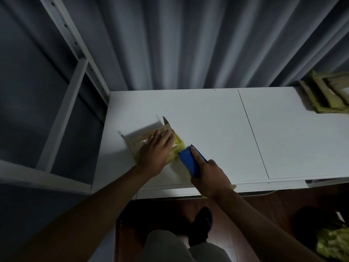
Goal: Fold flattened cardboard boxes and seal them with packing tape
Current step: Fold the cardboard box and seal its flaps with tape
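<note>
A white table (217, 129) is set against a grey curtain (188, 44), with flattened cardboard boxes (328, 95) stacked at its far right corner. Near the left front edge, a small cardboard box (139, 144) is pressed down by the left hand (156, 150), fingers extended flat. A blue tape dispenser (190, 161) is gripped by the right hand (209, 176) against the box's yellow-taped end.

My small brown box (146, 141) sits near the table's left front corner, one flap standing up at its far edge, yellow tape (178, 145) across its right side. My blue tape dispenser (189, 160) meets that taped side. A stack of flattened boxes (327, 95) lies at the far right.
</note>
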